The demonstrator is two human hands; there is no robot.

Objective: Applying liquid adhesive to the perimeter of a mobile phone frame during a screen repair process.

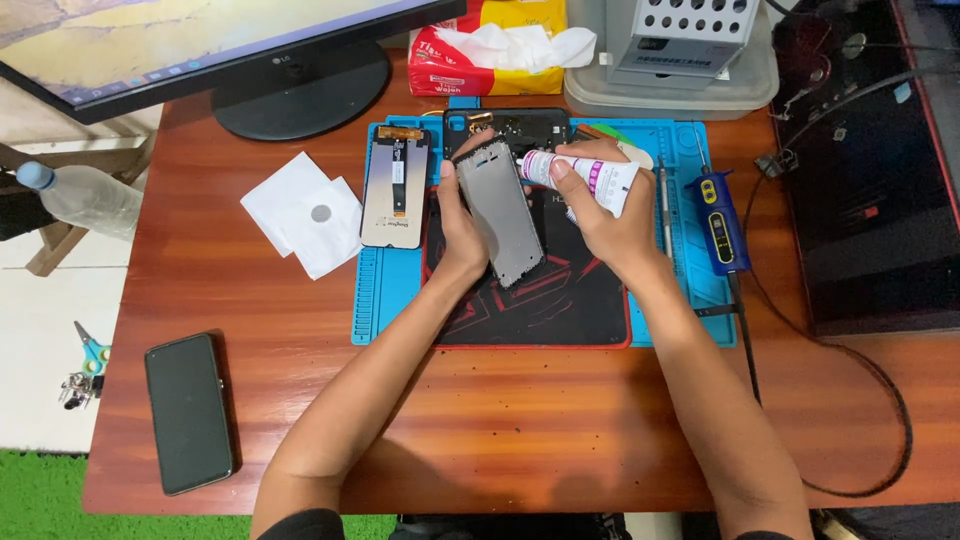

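Note:
My left hand (460,225) holds a grey phone frame (505,215) tilted over a black mat (560,305). My right hand (610,215) grips a white glue tube (590,175) with a purple label, its tip at the frame's upper right edge. A loose phone screen (396,188) with a flex cable lies face down on the blue work mat (385,290), left of my left hand. A black phone back (510,128) lies behind the frame.
A black phone (188,412) lies at the front left of the wooden desk (500,420). White wipes (300,212), a monitor stand (300,92), a tissue pack (490,50), a blue cabled tool (720,222), a plastic bottle (80,195) and a black laptop (870,170) surround the mat.

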